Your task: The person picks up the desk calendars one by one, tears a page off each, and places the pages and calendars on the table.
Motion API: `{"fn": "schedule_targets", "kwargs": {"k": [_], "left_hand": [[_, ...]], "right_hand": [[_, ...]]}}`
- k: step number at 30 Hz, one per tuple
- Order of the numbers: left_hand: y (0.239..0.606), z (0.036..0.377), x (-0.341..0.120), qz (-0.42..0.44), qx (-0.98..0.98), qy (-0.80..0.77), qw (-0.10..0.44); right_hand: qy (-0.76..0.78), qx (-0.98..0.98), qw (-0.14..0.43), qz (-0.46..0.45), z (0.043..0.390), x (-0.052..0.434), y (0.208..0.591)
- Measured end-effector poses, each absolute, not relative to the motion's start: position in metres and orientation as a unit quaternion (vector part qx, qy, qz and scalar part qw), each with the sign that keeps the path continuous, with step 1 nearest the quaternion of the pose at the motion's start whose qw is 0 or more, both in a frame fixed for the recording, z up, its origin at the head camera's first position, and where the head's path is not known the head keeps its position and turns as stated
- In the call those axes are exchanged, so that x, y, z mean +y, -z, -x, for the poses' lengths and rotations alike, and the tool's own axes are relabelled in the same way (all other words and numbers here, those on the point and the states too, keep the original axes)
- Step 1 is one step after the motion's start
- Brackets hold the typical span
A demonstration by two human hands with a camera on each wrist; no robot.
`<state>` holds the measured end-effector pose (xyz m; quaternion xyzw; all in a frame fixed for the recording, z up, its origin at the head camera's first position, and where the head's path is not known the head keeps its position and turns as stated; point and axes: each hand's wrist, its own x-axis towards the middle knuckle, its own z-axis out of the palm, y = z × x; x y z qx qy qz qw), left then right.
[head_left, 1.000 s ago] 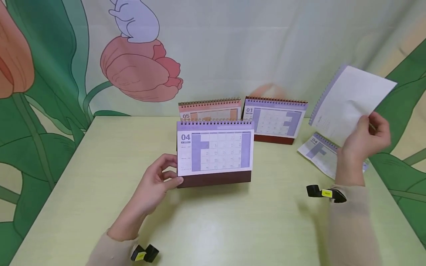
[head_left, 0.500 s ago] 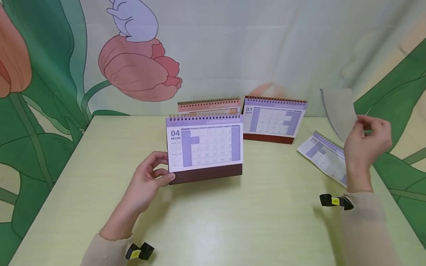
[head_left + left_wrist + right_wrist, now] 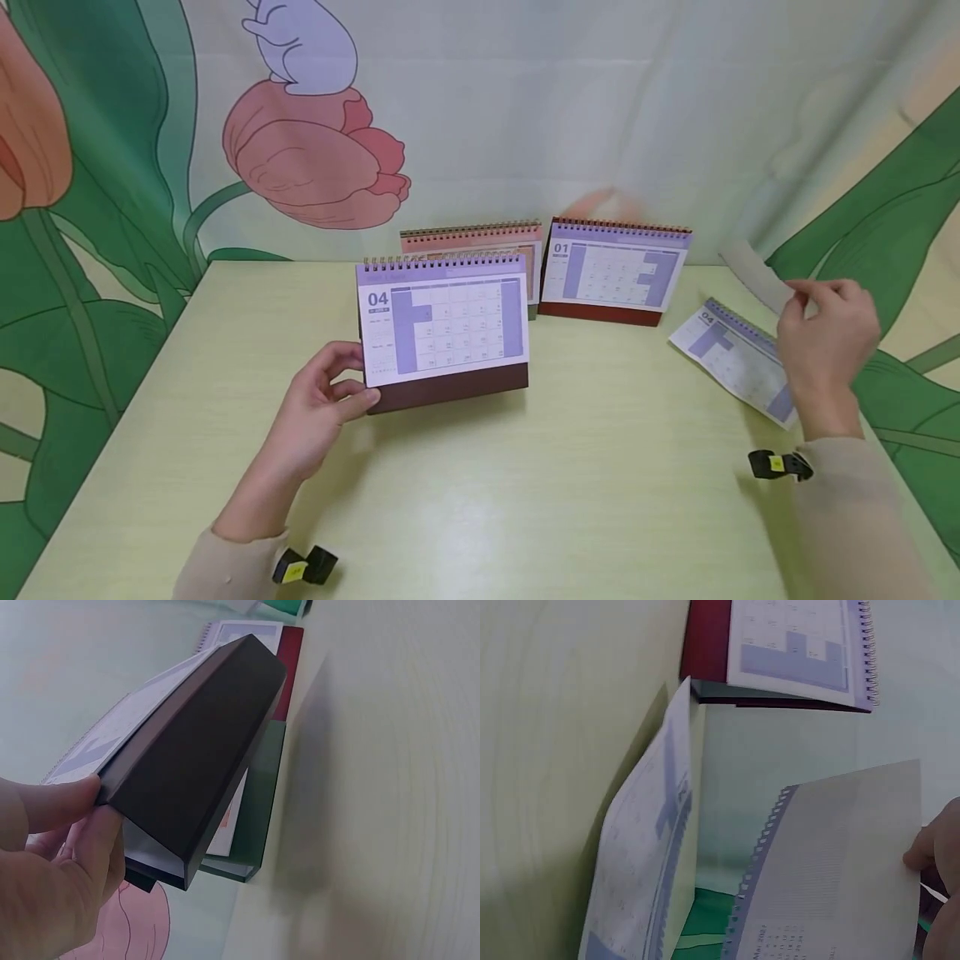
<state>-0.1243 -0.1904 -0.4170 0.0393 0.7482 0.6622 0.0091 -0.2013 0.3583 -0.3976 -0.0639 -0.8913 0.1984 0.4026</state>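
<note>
My left hand (image 3: 318, 412) grips a purple desk calendar (image 3: 450, 321) marked 04 at its lower left corner, thumb on the front of its dark brown stand. In the left wrist view the bottom of that stand (image 3: 199, 742) is tilted up over the table. My right hand (image 3: 828, 350) pinches the edge of a loose calendar page (image 3: 832, 862) with punched holes along one side; in the head view it is seen nearly edge-on. Below that page another loose page (image 3: 738, 358), also marked 04, lies slightly curled on the table beside my right hand.
Behind the held calendar stands a pink calendar (image 3: 534, 275) on a green base, partly hidden. To its right stands a purple calendar (image 3: 611, 267) marked 01 on a red base. A printed curtain (image 3: 480, 125) hangs along the back of the pale table (image 3: 525, 500).
My left hand has moved left with the calendar, uncovering more of the pink one. My right hand has lowered slightly, turning its page from face-on to nearly edge-on.
</note>
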Motion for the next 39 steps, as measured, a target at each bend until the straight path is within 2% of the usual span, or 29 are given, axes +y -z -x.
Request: {"fn": "schedule_targets", "kwargs": {"k": [6,14,23,39], "left_hand": [[0.420,0.124,-0.195,-0.041,0.747,-0.664,0.008],[0.423,0.123,-0.197,-0.033,0.747,-0.663,0.013],[0.422,0.122,-0.201,-0.028,0.746,-0.665,0.009],[0.427,0.119,-0.218,-0.037,0.727,-0.686,-0.005]], "right_hand": [[-0.134,-0.954,0.262,0.057,0.197,0.365,0.407],[-0.114,-0.977,0.180,0.015,0.194,0.363,0.422],[-0.115,-0.991,0.043,-0.049,0.197,0.361,0.434],[-0.157,-0.981,-0.058,-0.093,0.201,0.362,0.448]]}}
